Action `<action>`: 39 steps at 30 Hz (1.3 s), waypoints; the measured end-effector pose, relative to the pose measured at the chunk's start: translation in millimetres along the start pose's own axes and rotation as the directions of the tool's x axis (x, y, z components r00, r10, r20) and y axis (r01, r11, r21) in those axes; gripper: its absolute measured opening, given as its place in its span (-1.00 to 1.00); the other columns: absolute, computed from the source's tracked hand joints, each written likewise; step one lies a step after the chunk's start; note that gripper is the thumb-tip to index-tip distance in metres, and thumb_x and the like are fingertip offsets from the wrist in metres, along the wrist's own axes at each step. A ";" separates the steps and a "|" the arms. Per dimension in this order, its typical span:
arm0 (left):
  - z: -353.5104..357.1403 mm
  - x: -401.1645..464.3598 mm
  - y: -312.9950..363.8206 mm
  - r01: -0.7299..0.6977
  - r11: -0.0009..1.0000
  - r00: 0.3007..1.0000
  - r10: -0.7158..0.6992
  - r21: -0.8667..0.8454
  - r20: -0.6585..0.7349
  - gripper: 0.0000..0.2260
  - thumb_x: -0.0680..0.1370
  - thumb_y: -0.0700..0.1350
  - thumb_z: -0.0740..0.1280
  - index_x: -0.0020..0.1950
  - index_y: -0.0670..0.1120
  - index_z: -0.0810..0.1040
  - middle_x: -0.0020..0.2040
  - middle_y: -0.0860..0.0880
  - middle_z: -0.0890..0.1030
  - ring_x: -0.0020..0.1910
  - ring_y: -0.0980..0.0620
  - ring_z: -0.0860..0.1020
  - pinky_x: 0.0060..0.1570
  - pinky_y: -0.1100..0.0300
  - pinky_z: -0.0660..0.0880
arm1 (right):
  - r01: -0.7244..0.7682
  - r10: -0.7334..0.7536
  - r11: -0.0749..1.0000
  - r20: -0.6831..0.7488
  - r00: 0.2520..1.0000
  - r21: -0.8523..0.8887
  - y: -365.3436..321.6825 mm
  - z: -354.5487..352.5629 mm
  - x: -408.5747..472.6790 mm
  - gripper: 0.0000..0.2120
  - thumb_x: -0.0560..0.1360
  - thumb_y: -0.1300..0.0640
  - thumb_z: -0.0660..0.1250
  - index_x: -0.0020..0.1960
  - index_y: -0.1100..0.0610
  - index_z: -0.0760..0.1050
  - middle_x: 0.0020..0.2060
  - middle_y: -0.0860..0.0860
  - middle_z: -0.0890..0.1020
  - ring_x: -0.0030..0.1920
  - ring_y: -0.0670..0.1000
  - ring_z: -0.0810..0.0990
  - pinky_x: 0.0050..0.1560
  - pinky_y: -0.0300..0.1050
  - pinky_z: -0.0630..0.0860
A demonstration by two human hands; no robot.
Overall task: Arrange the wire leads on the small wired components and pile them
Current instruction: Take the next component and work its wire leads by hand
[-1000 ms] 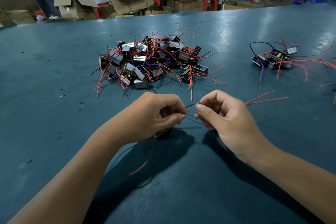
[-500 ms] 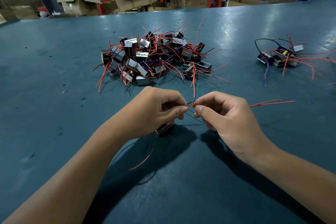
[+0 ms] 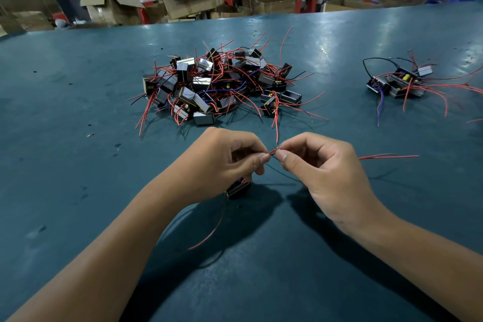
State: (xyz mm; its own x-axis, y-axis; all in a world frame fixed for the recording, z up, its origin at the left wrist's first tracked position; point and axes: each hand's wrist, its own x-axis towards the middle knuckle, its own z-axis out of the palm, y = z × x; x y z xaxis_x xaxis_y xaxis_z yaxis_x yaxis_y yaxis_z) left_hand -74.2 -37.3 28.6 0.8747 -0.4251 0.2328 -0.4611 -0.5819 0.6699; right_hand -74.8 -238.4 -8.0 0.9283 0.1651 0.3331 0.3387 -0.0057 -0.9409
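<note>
Head view. Component (image 3: pixel 238 188) in work sits low under the left hand (image 3: pixel 222 162), at about 6 o'clock from the big pile (image 3: pixel 217 86); whether it rests on the desk (image 3: pixel 65 138) or hangs just above it cannot be told. Left hand: thumb and forefinger pinch the red lead (image 3: pixel 271 151) near its end, other fingers curled. Right hand (image 3: pixel 321 165): also pinching, tips meeting the left hand's at the same lead ends; a thin dark lead runs just below the pinch. A second red lead (image 3: pixel 209 232) trails from the component toward 6 o'clock, slack on the desk.

Small pile (image 3: pixel 400 83) lies at 3 o'clock from the big pile, well apart. A loose red wire (image 3: pixel 389 157) lies at 3 o'clock from the right hand.

Handling, judged: the component looks small and light, a rigid boxy body. The leads are thin, limp, springy; they will tangle and snag on neighbours. Bare tips are likely easy to bend or fray, so pinch on the insulation just behind the tip. To move it to a pile, take the body by its flat sides, not the leads, as pulling could strain the joints.
</note>
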 end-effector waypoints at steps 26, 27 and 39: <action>5.1 1.0 6.3 -0.009 1.000 1.000 0.009 0.023 -0.015 -0.91 0.61 -0.16 0.39 -0.05 -0.13 0.67 -0.27 0.06 0.68 -0.34 0.06 0.63 -0.25 0.03 0.57 | 0.051 -0.052 0.995 -0.014 0.999 -0.085 1.5 -0.7 0.7 -0.93 0.48 0.21 0.48 -0.15 0.07 0.67 -0.28 0.03 0.70 -0.24 0.11 0.62 -0.15 -0.06 0.55; 5.4 0.9 6.5 -0.008 1.000 1.000 0.008 0.020 -0.016 -0.91 0.61 -0.16 0.39 -0.05 -0.13 0.67 -0.27 0.06 0.68 -0.34 0.06 0.63 -0.25 0.02 0.57 | 0.055 -0.056 0.995 -0.012 0.998 -0.084 1.2 -0.6 0.7 -0.92 0.48 0.22 0.48 -0.15 0.07 0.67 -0.28 0.03 0.70 -0.24 0.11 0.62 -0.15 -0.06 0.54; 7.4 2.1 8.6 -0.021 0.998 0.999 0.024 0.062 -0.041 -0.92 0.59 -0.16 0.41 -0.05 -0.12 0.69 -0.31 0.09 0.66 -0.37 0.19 0.58 -0.29 0.31 0.49 | 0.098 -0.101 0.985 -0.010 0.995 -0.145 1.4 0.0 1.1 -0.94 0.47 0.13 0.44 -0.17 0.02 0.64 -0.30 0.00 0.68 -0.26 0.10 0.58 -0.20 -0.10 0.52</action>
State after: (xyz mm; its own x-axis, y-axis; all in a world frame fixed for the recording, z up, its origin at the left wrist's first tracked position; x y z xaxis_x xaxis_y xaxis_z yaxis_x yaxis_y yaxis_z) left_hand -77.4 -48.3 29.7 0.8690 -0.4097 0.2774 -0.4877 -0.6146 0.6200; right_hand -73.3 -238.3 -8.9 0.8911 0.1545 0.4267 0.4466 -0.1320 -0.8849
